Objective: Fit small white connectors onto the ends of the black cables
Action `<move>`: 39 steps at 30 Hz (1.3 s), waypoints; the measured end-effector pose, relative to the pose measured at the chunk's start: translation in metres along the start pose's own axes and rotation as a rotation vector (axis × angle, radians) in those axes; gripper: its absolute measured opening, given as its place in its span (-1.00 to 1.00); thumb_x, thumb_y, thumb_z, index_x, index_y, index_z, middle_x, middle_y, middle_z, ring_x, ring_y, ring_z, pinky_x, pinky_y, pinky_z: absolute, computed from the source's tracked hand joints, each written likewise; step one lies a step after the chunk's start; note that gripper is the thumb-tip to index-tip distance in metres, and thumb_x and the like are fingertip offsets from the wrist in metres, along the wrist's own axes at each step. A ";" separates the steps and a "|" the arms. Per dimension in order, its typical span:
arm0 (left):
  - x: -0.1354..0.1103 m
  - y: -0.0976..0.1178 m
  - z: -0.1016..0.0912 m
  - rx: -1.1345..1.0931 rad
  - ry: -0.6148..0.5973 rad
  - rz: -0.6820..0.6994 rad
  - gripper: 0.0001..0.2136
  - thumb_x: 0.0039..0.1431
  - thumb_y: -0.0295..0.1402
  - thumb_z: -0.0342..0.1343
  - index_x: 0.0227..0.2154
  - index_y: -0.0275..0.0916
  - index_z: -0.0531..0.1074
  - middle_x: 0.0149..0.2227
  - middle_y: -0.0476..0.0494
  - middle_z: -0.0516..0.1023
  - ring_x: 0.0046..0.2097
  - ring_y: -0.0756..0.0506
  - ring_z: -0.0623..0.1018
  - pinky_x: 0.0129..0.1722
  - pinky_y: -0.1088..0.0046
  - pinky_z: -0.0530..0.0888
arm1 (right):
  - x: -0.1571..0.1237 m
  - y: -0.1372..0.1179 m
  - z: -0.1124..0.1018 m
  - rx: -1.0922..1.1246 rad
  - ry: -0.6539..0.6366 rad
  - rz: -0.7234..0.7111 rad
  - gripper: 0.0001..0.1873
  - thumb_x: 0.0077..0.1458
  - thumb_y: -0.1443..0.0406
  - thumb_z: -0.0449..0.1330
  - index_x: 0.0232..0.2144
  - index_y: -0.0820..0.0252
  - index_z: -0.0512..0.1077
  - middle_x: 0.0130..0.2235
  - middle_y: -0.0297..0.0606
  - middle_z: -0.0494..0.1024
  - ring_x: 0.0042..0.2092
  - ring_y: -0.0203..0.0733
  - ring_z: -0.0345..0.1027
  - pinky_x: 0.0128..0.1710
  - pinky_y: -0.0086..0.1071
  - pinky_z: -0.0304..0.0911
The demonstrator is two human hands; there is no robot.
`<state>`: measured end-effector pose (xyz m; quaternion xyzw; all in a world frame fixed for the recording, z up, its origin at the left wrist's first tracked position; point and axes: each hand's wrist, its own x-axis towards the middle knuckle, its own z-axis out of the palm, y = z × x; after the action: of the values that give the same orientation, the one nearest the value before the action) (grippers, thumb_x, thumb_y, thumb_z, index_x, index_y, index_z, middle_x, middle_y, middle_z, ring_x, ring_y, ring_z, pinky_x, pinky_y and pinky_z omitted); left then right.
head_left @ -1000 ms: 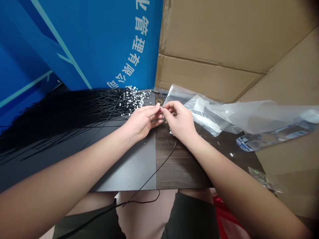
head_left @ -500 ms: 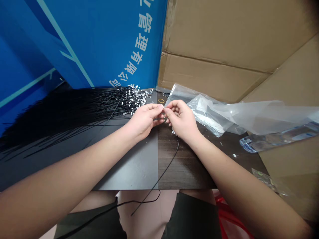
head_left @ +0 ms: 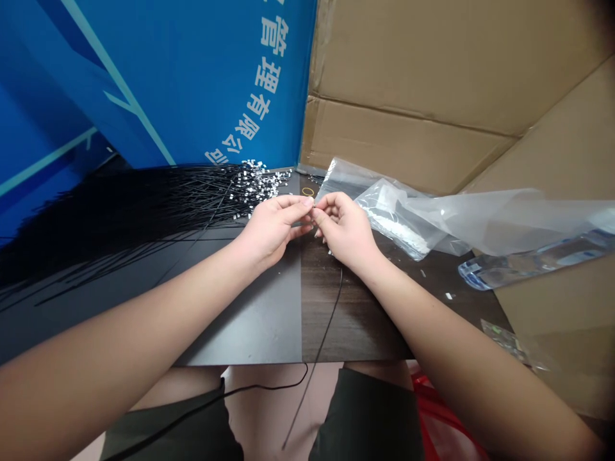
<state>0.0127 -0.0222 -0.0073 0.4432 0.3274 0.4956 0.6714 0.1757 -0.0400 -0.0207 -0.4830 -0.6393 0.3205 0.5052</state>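
My left hand [head_left: 275, 229] and my right hand [head_left: 346, 232] meet fingertip to fingertip over the tabletop, both closed in a pinch. Between the left thumb and finger is a tiny piece, mostly covered; it looks like a small white connector. A thin black wire [head_left: 331, 314] is in my right hand's fingers and hangs from below that hand past the table's front edge. Its upper end is hidden by the fingers. Left of the hands lies a big bundle of black wires [head_left: 144, 198] with white connectors [head_left: 257, 182] on their ends.
A clear plastic bag with white pieces [head_left: 396, 229] lies right of my hands, beside a clear, blue-tinted plastic package [head_left: 519, 262]. White scraps [head_left: 449, 296] dot the brown tabletop [head_left: 365, 326]. A blue panel [head_left: 192, 77] and cardboard [head_left: 413, 57] stand behind. A black cable [head_left: 259, 388] crosses my lap.
The hanging wire's lower end has swung right and down. Both hands stay pinched together; the whole view has shifted slightly.
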 end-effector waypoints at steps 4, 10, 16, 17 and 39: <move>-0.003 0.000 0.003 0.040 0.002 0.064 -0.74 0.03 -0.23 0.54 -0.34 -0.27 0.66 -0.28 -0.11 0.66 -0.22 -0.04 0.60 -0.07 0.30 0.60 | -0.001 -0.001 0.000 -0.005 0.034 0.011 -0.85 0.33 0.21 0.26 -0.28 0.05 0.36 -0.39 -0.40 0.54 -0.45 -0.28 0.42 -0.37 -0.29 0.32; -0.001 0.004 0.003 0.026 0.054 -0.006 -0.81 0.07 -0.30 0.49 -0.37 -0.25 0.62 -0.29 -0.10 0.64 -0.25 -0.02 0.57 -0.11 0.34 0.57 | 0.000 -0.002 0.000 0.019 0.020 0.000 -0.86 0.32 0.22 0.28 -0.27 0.06 0.38 -0.37 -0.38 0.57 -0.42 -0.29 0.42 -0.36 -0.31 0.36; 0.004 0.004 -0.001 -0.071 0.044 -0.056 -0.86 0.16 -0.37 0.42 -0.33 -0.22 0.55 -0.25 -0.03 0.60 -0.26 0.02 0.56 -0.19 0.43 0.50 | 0.005 -0.008 0.001 0.332 0.002 0.203 -0.69 0.21 0.13 0.42 -0.28 0.10 0.37 -0.41 -0.36 0.59 -0.50 -0.34 0.41 -0.54 -0.42 0.30; 0.003 0.004 -0.001 -0.070 0.023 -0.055 -0.86 0.18 -0.36 0.41 -0.33 -0.21 0.53 -0.28 -0.02 0.58 -0.27 0.02 0.56 -0.20 0.43 0.50 | 0.005 -0.009 0.001 0.383 -0.009 0.211 -0.65 0.18 0.09 0.45 -0.29 0.11 0.38 -0.41 -0.35 0.60 -0.50 -0.34 0.41 -0.54 -0.42 0.32; 0.001 0.002 -0.004 0.496 0.036 0.337 -0.76 0.17 -0.15 0.40 -0.34 -0.24 0.61 -0.26 -0.15 0.69 -0.23 -0.10 0.57 -0.12 0.34 0.49 | 0.006 -0.009 -0.002 0.282 -0.009 0.108 -0.80 0.30 0.22 0.32 -0.28 0.13 0.38 -0.41 -0.39 0.53 -0.49 -0.39 0.38 -0.49 -0.42 0.35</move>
<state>0.0082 -0.0201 -0.0068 0.6329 0.3722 0.5126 0.4450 0.1743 -0.0378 -0.0099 -0.4395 -0.5634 0.4358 0.5473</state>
